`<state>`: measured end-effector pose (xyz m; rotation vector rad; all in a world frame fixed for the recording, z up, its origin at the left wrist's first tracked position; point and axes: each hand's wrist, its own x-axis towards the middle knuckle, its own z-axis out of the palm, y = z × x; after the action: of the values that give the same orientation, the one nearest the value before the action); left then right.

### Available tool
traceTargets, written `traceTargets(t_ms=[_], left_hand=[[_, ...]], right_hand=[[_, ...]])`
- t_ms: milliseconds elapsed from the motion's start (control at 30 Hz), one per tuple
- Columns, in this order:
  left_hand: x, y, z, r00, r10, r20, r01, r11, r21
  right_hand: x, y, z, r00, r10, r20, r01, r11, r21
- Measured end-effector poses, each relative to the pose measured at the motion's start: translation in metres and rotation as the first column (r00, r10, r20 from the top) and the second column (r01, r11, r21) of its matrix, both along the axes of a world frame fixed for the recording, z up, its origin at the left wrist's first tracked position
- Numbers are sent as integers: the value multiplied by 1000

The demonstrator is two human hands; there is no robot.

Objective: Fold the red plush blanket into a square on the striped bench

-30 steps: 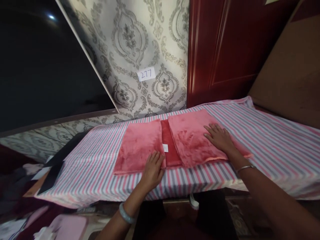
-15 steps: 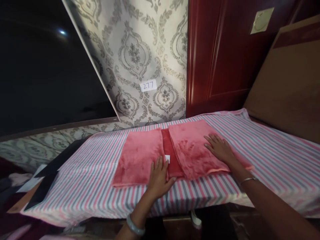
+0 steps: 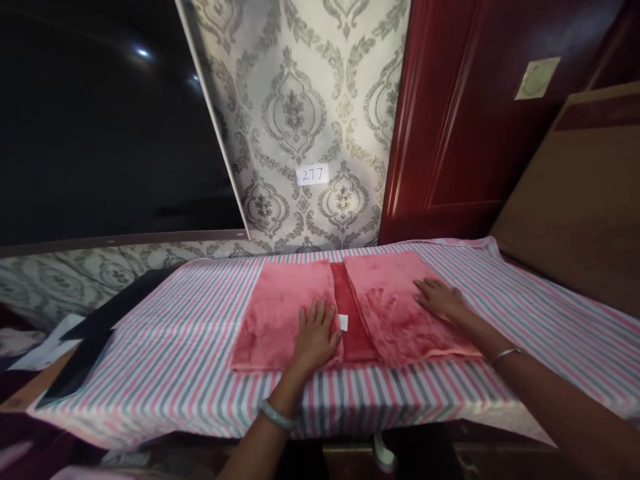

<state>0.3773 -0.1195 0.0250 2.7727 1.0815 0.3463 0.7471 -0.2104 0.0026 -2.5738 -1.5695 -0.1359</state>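
Observation:
A pink plush cloth (image 3: 290,307) lies flat, its left and right sides folded inward. Between the two folds shows a strip of darker red pile (image 3: 350,313), with a small white tag (image 3: 343,323) at the left fold's edge. My left hand (image 3: 316,337) rests palm down on the left fold near that edge, fingers stretched out. On the outer part of the right fold, my right hand (image 3: 440,300) lies with its fingers spread. Neither hand grips anything.
A striped sheet (image 3: 185,347) covers the table under the cloth. Behind stand a patterned wall with a "277" label (image 3: 313,175), a dark screen (image 3: 110,133) at left and a red wood panel (image 3: 450,133). A large cardboard box (image 3: 575,193) stands at right.
My left hand has slid up and left, farther onto the left fold. The cloth's lower right corner reaches less far out past my right wrist. The view has shifted slightly.

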Motion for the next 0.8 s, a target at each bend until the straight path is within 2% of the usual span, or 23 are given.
traceTargets(t_ms=[67,167,267,367,467,567,800], left_hand=[[-1,-3,-4,1000,4,19,-4,1000,18],[-4,-5,-7,998,9,69,-12,999,40],[-7,-7,-9,989,-18,145,1,994,112],[-8,-10,-14,976,-76,202,40,984,176],[-9,-13,-18,975,-13,222,-28,983,181],[-9,-15,-21,973,76,217,-112,980,163],[-9,-19,-29,977,59,204,-86,988,126]], right_hand=[[-26,22,19,999,40,8,-41,998,42],[-87,66,42,958,284,-41,-279,955,98],[-146,111,54,895,415,-166,-413,910,47],[-183,150,59,861,463,-208,-468,883,28],[-196,179,55,862,462,-207,-470,883,14],[-197,198,44,872,439,-217,-452,892,-12],[-188,210,15,894,385,-230,-404,914,-40]])
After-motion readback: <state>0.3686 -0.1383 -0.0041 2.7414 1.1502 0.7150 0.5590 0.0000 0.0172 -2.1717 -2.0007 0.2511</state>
